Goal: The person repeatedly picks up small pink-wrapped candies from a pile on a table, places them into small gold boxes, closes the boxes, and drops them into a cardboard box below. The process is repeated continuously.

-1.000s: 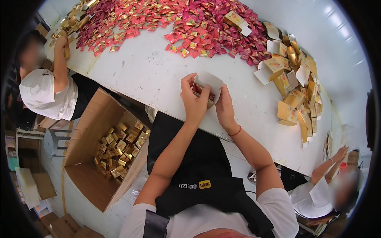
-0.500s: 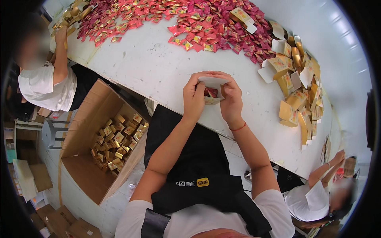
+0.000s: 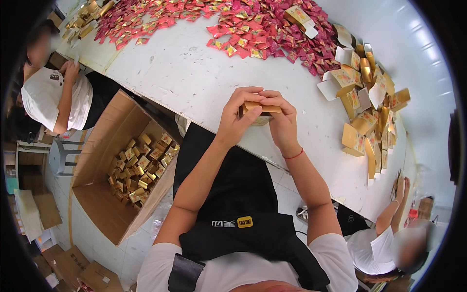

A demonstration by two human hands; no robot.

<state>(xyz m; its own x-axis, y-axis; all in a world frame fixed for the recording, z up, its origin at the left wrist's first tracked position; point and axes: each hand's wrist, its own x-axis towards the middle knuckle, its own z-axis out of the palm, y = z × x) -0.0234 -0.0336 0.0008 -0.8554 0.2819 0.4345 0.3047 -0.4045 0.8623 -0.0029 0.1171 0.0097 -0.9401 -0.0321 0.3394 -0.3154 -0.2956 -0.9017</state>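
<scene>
Between my hands, over the table's near edge, is a small gold carton (image 3: 269, 109) with its top flap folded over the opening. My left hand (image 3: 236, 118) grips the carton's left side, its thumb pressing on the gold flap. Around the right side and far edge, my right hand (image 3: 284, 118) is wrapped with its fingers bent. The fingertips of both hands meet at the carton's far side. What lies inside the carton is hidden by the flap.
Pink and purple wrapped packets (image 3: 272, 36) are heaped along the table's far side. Open gold cartons (image 3: 362, 119) pile up at the right. A large cardboard box (image 3: 99, 194) with several closed gold cartons stands at lower left. Co-workers sit at both sides of the table (image 3: 189, 73).
The carton's white-lined flap stood up before, showing red packets inside; now it is folded down. My left thumb has moved onto the flap. The co-worker at left has drawn their arms back.
</scene>
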